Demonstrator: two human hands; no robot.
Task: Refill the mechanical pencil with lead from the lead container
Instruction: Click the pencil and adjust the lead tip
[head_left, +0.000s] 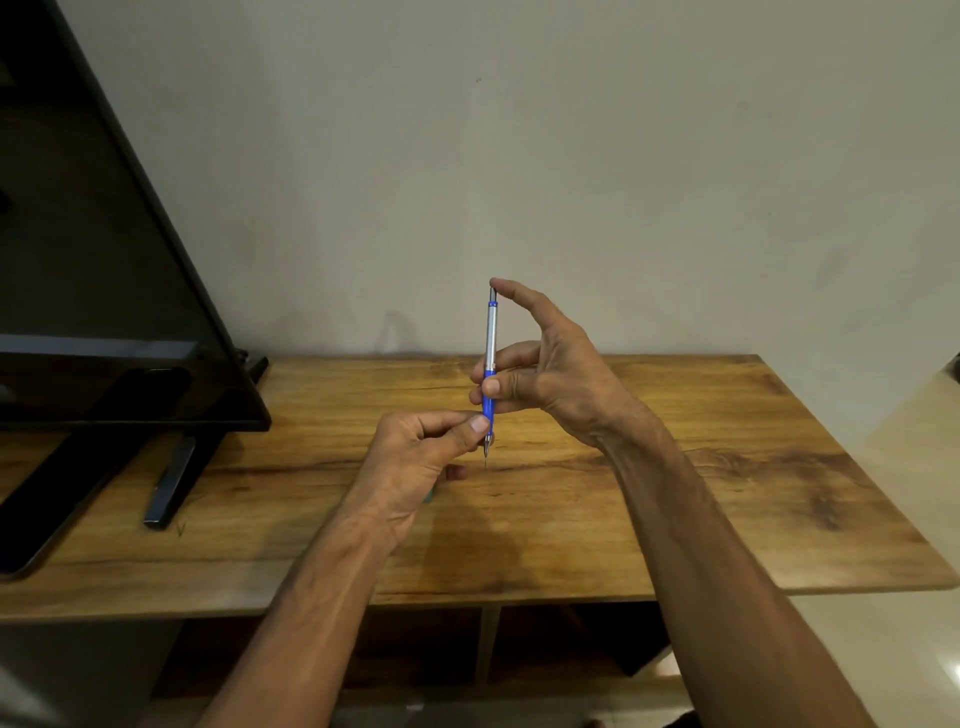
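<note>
You've got the blue-and-silver mechanical pencil (489, 364) upright above the wooden bench (675, 467), tip down. Your right hand (545, 374) pinches the blue grip between thumb and fingers, with the index finger hooked over the push cap on top. Your left hand (421, 457) is closed, thumb and fingertips pinched right at the pencil's tip, where a thin bit of lead pokes out below. Looks like you're at the feed-and-check stage. Next up is probably a gentle click, so keep the lead straight or it'll snap. A green sliver under your left hand might be the lead container, can't tell.
</note>
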